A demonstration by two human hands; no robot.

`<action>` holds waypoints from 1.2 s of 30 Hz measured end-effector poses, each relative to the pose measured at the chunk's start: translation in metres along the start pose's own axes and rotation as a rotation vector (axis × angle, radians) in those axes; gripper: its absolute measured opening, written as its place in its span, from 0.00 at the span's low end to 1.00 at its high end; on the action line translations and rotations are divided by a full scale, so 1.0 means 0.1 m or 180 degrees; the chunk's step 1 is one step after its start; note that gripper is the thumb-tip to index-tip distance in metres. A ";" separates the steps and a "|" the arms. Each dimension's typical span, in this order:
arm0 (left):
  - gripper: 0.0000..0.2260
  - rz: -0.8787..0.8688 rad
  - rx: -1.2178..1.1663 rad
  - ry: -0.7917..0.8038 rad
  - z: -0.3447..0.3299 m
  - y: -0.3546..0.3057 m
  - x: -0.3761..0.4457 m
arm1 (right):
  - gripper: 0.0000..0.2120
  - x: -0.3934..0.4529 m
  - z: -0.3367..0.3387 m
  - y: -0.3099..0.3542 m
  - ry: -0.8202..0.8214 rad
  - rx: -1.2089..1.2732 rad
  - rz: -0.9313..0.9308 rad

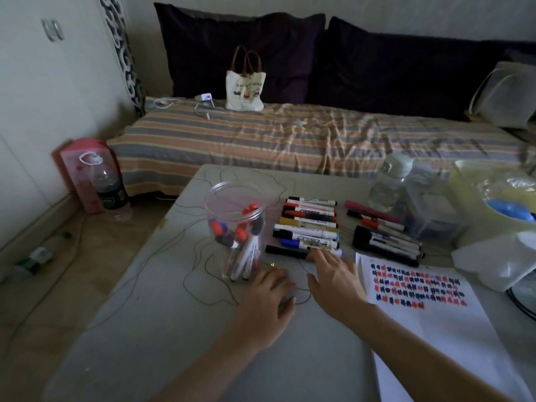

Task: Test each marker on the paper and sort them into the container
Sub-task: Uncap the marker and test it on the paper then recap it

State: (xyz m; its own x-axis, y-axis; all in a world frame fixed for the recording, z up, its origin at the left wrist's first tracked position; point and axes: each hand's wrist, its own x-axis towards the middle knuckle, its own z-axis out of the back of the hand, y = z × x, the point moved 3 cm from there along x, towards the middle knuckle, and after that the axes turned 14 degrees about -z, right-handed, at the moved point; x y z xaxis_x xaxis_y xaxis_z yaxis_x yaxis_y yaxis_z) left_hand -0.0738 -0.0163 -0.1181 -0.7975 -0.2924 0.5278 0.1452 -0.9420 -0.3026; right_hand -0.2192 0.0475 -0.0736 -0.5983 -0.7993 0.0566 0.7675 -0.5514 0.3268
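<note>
Lying nearest on the grey table (162, 329): the left hand (268, 294), fingers loosely spread and holding nothing, just near of the clear plastic container (235, 227). Reaching right of it: the right hand (333, 274), fingers extended onto the near end of a black marker (285, 251), not yet gripping. Showing on the paper (435, 329) at right: rows of red and blue test marks. Standing in the container already: a good handful of sorted markers. Waiting beyond: a row of untested markers (309, 223) and a second pile (385, 242) farther right, so seemingly around halfway.
</note>
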 end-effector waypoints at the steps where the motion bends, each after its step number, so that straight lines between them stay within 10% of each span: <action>1: 0.12 0.0022 -0.0039 -0.0043 0.00 0.00 0.00 | 0.13 0.01 -0.01 -0.01 -0.0063 -0.0106 -0.0093; 9: 0.13 0.0148 -0.0281 -0.0011 -0.01 0.00 -0.01 | 0.11 -0.14 -0.01 -0.06 -0.0190 -0.0412 -0.0325; 13: 0.14 0.0512 -0.0596 0.0133 0.00 0.02 0.01 | 0.04 -0.40 0.28 -0.30 0.0225 0.0856 -0.0602; 23: 0.10 0.2143 -0.3971 -0.0768 0.15 -1.07 0.45 | 0.10 -1.15 0.72 -0.65 0.1730 0.3547 -0.1576; 32: 0.09 0.2485 -0.4718 -0.0736 0.12 -1.47 0.56 | 0.11 -1.27 0.81 -0.75 0.1067 0.3464 -0.1406; 36: 0.06 0.2807 -0.4626 -0.0836 0.01 -1.53 0.63 | 0.13 -1.31 0.88 -0.82 0.0118 0.2170 -0.0889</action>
State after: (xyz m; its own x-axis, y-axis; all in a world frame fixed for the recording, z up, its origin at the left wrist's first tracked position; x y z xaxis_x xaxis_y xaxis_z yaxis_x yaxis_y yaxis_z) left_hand -0.1459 0.1090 -0.0381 -0.6432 -0.7564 -0.1190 -0.2736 0.3721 -0.8869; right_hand -0.2242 0.2184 -0.0247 -0.7332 -0.6650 -0.1424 0.2673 -0.4743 0.8388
